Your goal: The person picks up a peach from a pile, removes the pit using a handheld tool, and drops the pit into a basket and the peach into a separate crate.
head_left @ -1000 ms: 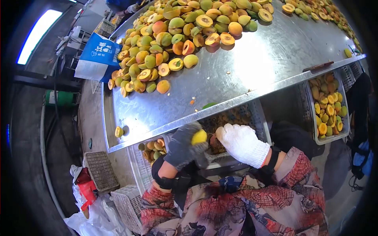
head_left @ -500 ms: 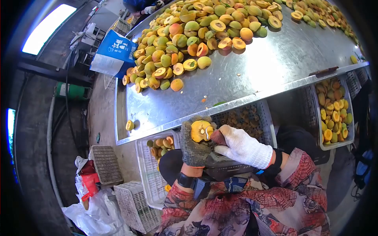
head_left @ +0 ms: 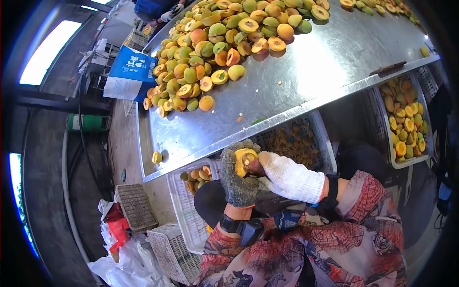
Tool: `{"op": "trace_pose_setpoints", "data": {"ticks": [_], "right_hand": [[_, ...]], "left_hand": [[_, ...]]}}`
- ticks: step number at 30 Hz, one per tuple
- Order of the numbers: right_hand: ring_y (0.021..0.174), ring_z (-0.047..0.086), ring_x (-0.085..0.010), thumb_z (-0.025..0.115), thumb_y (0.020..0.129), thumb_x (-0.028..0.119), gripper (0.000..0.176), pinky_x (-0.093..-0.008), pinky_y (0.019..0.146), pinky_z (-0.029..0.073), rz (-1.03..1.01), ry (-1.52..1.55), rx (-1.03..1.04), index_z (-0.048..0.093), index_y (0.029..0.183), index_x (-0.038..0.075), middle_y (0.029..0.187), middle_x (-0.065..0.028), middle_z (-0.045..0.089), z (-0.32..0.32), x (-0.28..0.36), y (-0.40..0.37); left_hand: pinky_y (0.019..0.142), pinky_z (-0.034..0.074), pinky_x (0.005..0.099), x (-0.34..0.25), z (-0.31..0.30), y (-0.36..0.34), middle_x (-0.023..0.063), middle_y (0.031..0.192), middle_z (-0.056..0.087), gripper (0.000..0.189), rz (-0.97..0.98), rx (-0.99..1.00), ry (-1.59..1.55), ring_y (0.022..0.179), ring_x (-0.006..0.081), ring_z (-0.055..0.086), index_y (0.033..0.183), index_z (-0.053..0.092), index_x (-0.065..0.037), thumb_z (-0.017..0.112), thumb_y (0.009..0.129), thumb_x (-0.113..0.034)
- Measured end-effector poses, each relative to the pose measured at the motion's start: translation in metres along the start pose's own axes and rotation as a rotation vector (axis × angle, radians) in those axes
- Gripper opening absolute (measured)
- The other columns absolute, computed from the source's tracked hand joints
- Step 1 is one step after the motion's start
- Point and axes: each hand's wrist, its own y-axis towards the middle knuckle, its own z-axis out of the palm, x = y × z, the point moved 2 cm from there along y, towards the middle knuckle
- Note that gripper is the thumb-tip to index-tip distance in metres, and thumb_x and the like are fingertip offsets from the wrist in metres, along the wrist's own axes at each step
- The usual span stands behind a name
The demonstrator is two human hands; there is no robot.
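My left hand point(head_left: 236, 178), in a dark grey knit glove, grips a halved yellow-orange fruit point(head_left: 244, 160) with its cut face and pit cavity turned up. My right hand point(head_left: 284, 176), in a white knit glove, presses its fingertips against the fruit's right side at the pit. Whether it holds a tool there is hidden. Both hands hover just below the front edge of a steel table point(head_left: 296, 81), above a white crate of brown pits point(head_left: 294, 141).
A big heap of whole and halved fruit point(head_left: 210, 52) covers the table's far left. A crate of fruit halves point(head_left: 404, 122) hangs at the right and another point(head_left: 193, 179) sits at the lower left. Empty crates point(head_left: 136, 208) and bags lie on the floor. Another person's gloved hand point(head_left: 174, 9) reaches in at the far side.
My left hand turned the fruit from skin-side out to cut face up. My right hand closed in on the pit. The view shifted slightly.
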Motion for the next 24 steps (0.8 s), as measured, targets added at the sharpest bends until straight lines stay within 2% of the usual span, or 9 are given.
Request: {"op": "trace_pose_setpoints", "data": {"ticks": [4,6,9,13,14,15,18,19,24], "right_hand": [[0.082,0.059,-0.0452,0.059,0.082,0.015,0.033,-0.0487,0.069,0.050,-0.007,-0.051,-0.004,0.043,0.106,-0.002,0.092,-0.0273,0.057,0.000,0.002,-0.003],[0.089,0.056,-0.0453,0.063,0.081,0.013,0.033,-0.0489,0.074,0.048,0.030,-0.013,0.043,0.042,0.103,0.000,0.095,-0.0259,0.055,0.001,0.001,-0.002],[0.089,0.056,-0.0450,0.062,0.081,0.012,0.031,-0.0489,0.074,0.048,0.040,0.079,0.072,0.044,0.102,0.000,0.094,-0.0258,0.055,0.003,-0.001,-0.003],[0.087,0.058,-0.0441,0.062,0.080,0.013,0.032,-0.0482,0.073,0.048,0.105,0.040,0.112,0.045,0.102,0.000,0.092,-0.0251,0.056,0.005,0.000,-0.003],[0.087,0.058,-0.0437,0.062,0.079,0.014,0.032,-0.0480,0.072,0.048,0.117,0.051,0.116,0.045,0.102,0.000,0.091,-0.0248,0.057,0.010,-0.005,-0.003],[0.084,0.059,-0.0451,0.051,0.084,0.013,0.023,-0.0505,0.071,0.048,-0.029,0.033,0.002,0.045,0.100,-0.002,0.089,-0.0271,0.058,0.008,0.002,-0.004],[0.084,0.060,-0.0437,0.044,0.088,0.014,0.020,-0.0499,0.072,0.048,0.125,0.021,0.084,0.046,0.101,-0.001,0.089,-0.0259,0.059,0.000,0.013,-0.005],[0.083,0.061,-0.0432,0.043,0.089,0.014,0.019,-0.0495,0.071,0.049,0.115,-0.008,0.079,0.046,0.100,-0.001,0.089,-0.0259,0.059,0.001,0.015,-0.005],[0.072,0.064,-0.0368,0.052,0.084,0.011,0.018,-0.0438,0.057,0.052,0.062,-0.208,0.034,0.047,0.098,0.001,0.085,-0.0214,0.058,0.005,0.016,-0.004]], "left_hand": [[0.087,0.049,0.0381,0.002,-0.004,-0.001,0.0142,0.102,0.062,0.032,0.027,-0.015,0.032,0.094,0.0255,0.060,0.105,0.055,-0.002,0.052,0.092,-0.030],[0.087,0.049,0.0383,0.002,-0.004,-0.002,0.0140,0.102,0.062,0.031,0.024,-0.028,0.061,0.094,0.0251,0.060,0.105,0.055,-0.002,0.051,0.092,-0.030],[0.086,0.048,0.0385,0.002,-0.004,-0.005,0.0137,0.101,0.062,0.030,0.019,-0.046,0.114,0.093,0.0246,0.060,0.105,0.055,-0.001,0.049,0.093,-0.028],[0.086,0.048,0.0385,0.005,-0.012,-0.005,0.0139,0.100,0.062,0.030,-0.007,-0.116,0.102,0.093,0.0250,0.059,0.105,0.055,-0.002,0.048,0.093,-0.028],[0.086,0.048,0.0384,0.005,-0.018,-0.004,0.0147,0.101,0.062,0.031,0.096,-0.020,0.327,0.094,0.0256,0.059,0.106,0.055,-0.002,0.050,0.092,-0.029],[0.087,0.048,0.0388,0.004,-0.014,-0.004,0.0150,0.101,0.062,0.031,0.078,-0.022,0.227,0.094,0.0261,0.059,0.107,0.055,-0.002,0.050,0.092,-0.029],[0.088,0.048,0.0400,0.000,-0.016,-0.003,0.0157,0.103,0.061,0.033,0.063,-0.009,0.134,0.095,0.0277,0.059,0.108,0.054,-0.002,0.050,0.092,-0.030],[0.088,0.048,0.0408,0.000,-0.016,-0.006,0.0155,0.104,0.061,0.034,0.045,-0.076,0.115,0.095,0.0285,0.059,0.109,0.055,-0.002,0.051,0.092,-0.032],[0.088,0.048,0.0414,-0.003,-0.018,-0.009,0.0157,0.106,0.062,0.037,0.034,0.007,0.062,0.096,0.0299,0.059,0.110,0.055,-0.001,0.054,0.090,-0.033]]}}
